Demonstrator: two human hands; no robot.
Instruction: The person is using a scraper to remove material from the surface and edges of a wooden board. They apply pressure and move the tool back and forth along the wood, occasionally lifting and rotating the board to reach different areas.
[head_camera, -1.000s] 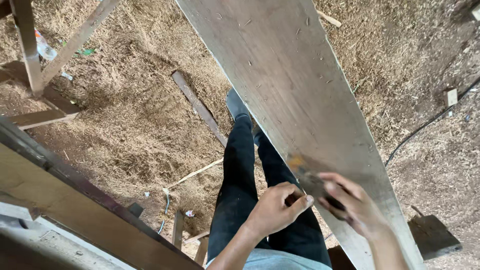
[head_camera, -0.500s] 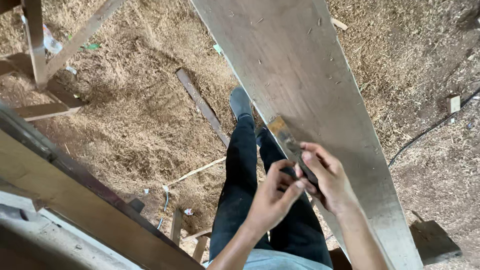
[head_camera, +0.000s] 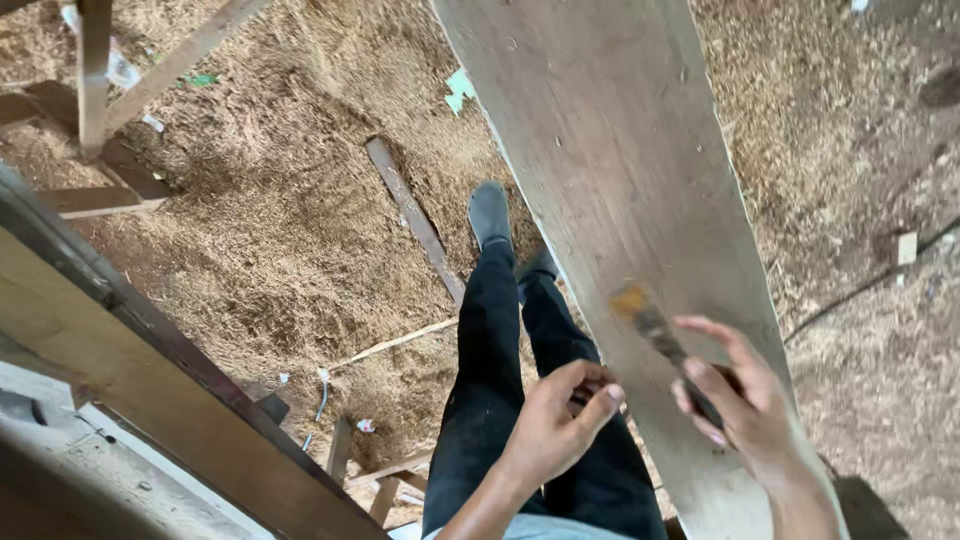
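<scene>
Brush (head_camera: 655, 330) blurred, handle hidden in right hand (head_camera: 745, 405), fingers closed around it; orange tip on grey plank (head_camera: 620, 170). Left hand (head_camera: 550, 430) curled, contents unclear.

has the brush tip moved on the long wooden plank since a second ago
Yes. The small brush with the orange-brown tip, held in the right hand, slid up the long grey wooden plank, away from the person, from beside the knees towards the dark shoe.

Both forearms reach up from the six o'clock edge. The left hand (head_camera: 555, 425) is loosely curled, fingers bent inward toward three o'clock. Just beside it, the right hand (head_camera: 745, 400) has its fingers closed in a grip, knuckles toward eleven o'clock.
</scene>
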